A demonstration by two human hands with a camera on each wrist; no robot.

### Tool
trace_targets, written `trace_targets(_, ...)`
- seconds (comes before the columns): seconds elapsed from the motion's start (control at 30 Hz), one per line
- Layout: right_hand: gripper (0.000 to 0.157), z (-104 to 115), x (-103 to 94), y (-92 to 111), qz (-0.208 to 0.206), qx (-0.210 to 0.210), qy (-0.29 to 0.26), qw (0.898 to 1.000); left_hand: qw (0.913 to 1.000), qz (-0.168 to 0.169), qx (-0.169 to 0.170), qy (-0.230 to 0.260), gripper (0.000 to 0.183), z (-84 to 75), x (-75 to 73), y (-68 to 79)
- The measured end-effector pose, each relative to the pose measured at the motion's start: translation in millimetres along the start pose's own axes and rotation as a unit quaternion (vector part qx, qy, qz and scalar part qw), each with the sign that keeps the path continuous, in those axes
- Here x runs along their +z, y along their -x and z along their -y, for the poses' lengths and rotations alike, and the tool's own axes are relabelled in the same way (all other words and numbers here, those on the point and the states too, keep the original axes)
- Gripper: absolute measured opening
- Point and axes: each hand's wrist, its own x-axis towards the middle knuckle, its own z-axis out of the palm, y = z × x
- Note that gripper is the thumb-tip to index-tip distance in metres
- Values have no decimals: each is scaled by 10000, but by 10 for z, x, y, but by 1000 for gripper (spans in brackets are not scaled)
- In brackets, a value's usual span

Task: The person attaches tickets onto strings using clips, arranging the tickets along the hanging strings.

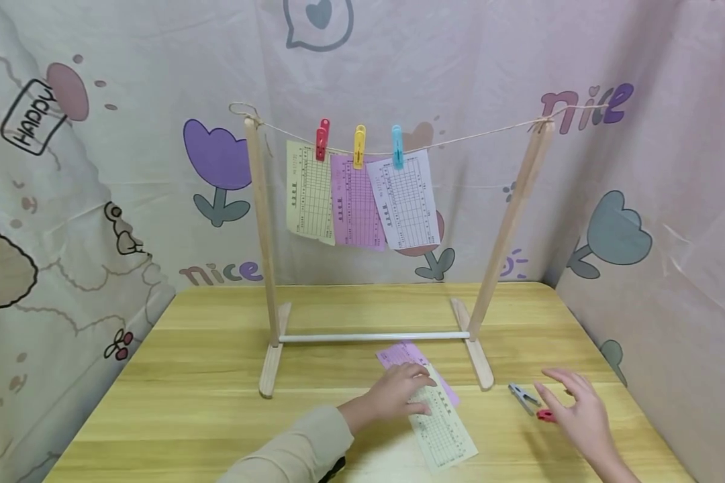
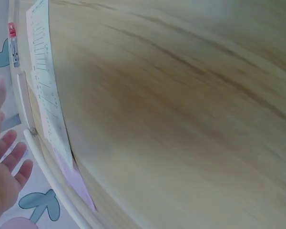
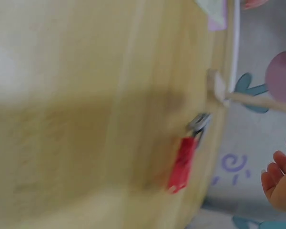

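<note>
My left hand (image 1: 395, 392) hovers over a pale green printed slip (image 1: 444, 429), its fingers loosely bent and holding nothing. That slip overlaps a purple printed slip (image 1: 403, 353) on the table, and both also show in the left wrist view. To the right, my right hand (image 1: 580, 409) is raised with thumb and fingers spread and nothing between them. Just left of it lie a grey clothespin (image 1: 523, 397) and a red clothespin (image 1: 546, 416), the red one partly hidden by the hand. In the right wrist view the red clothespin (image 3: 182, 164) overlaps the grey one (image 3: 199, 123).
A wooden stand (image 1: 507, 228) with a white crossbar (image 1: 374, 337) carries a string (image 1: 471, 139). Red (image 1: 321, 141), yellow (image 1: 359, 147) and blue clothespins (image 1: 397, 147) hold a yellowish slip (image 1: 309, 194), a purple slip (image 1: 358, 208) and a white slip (image 1: 407, 201). Patterned cloth surrounds the table.
</note>
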Motion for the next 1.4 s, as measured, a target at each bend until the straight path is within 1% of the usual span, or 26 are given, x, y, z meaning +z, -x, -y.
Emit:
trace_targets(0.1, 29, -126, -45, 50, 228, 250, 32, 9994, 9995, 259, 143, -139, 52, -34, -24, -33)
trace_targets(0.2, 33, -236, -87, 86, 516, 450, 91, 9976, 9980, 554, 241, -168, 59, -57, -14, -66)
trace_targets(0.3, 40, -328, -140, 121, 940, 675, 275, 9929, 9958, 820, 298, -290, 67, -62, 30, -96)
trace_targets(0.4, 48, -414, -193, 148, 1426, 823, 367, 9857, 9939, 947, 324, -470, 73, -61, 67, -129)
trace_targets(0.5, 52, -488, -233, 160, 1760, 835, 386, 9801, 9924, 1074, 269, -542, 79, -65, 81, -167)
trace_targets(0.6, 54, -545, -255, 154, 1893, 771, 498, 9776, 9917, 1180, 118, -489, 83, -68, 77, -204)
trace_targets(0.7, 58, -595, -269, 136, 2051, 718, 493, 9749, 9913, 1230, -63, -457, 86, -58, 68, -240)
trace_targets(0.8, 62, -630, -279, 114, 2299, 788, 531, 9686, 9905, 1261, -155, -523, 89, -39, 73, -264)
trace_targets(0.9, 63, -645, -281, 99, 2467, 774, 567, 9643, 9891, 1326, -211, -601, 89, -23, 80, -275)
trace_targets(1.07, 65, -654, -269, 86, 2572, 631, 542, 9628, 9865, 1475, -281, -658, 90, -12, 76, -289)
trace_targets(1.27, 65, -677, -262, 92, 2544, 501, 615, 9638, 9838, 1633, -215, -707, 95, -19, 65, -295)
trace_targets(1.4, 65, -685, -261, 86, 2635, 502, 672, 9610, 9813, 1755, -249, -753, 97, -27, 72, -290)
